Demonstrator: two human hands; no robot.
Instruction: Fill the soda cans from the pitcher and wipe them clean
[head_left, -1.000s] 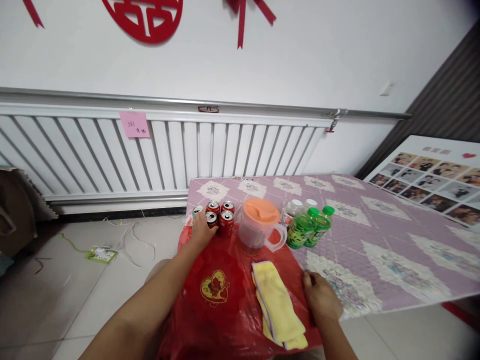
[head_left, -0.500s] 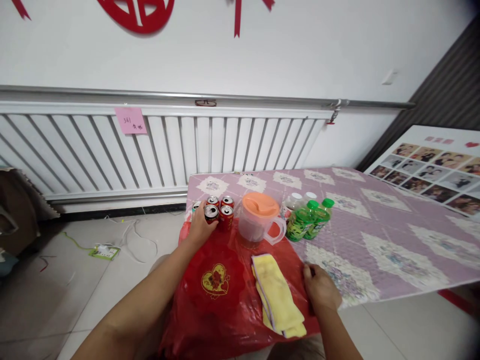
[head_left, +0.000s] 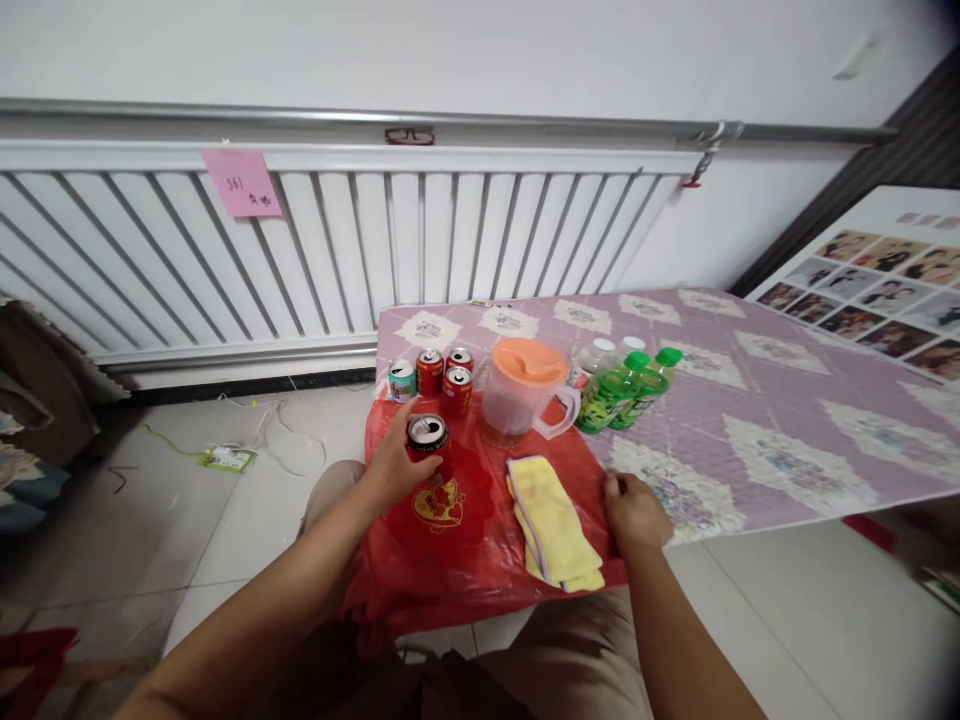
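My left hand (head_left: 399, 462) is curled around a dark-topped red drink can (head_left: 441, 458), its opened top facing up, over the red plastic sheet (head_left: 480, 580) with a gold heart print. Behind it stand several other cans: a pale green can (head_left: 402, 384) and red cans (head_left: 457, 397). At the sheet's right edge rests my right hand (head_left: 637, 508), its fingers closed; what they grip, if anything, is hidden. Between my hands lies a folded yellow cloth (head_left: 555, 525). A clear plastic pitcher (head_left: 510, 410) with an orange lid stands behind the cloth.
Right of the pitcher stand green bottles (head_left: 626, 395) and white-capped bottles (head_left: 602, 352). The table has a purple patterned cloth (head_left: 690, 430). A white radiator (head_left: 450, 240) lines the wall; a photo board (head_left: 877, 270) leans at right. Cables (head_left: 281, 435) lie on the floor at left.
My left hand has drawn the dark-topped can toward me, away from the other cans. My right hand stays at the sheet's edge. The view has tilted down.
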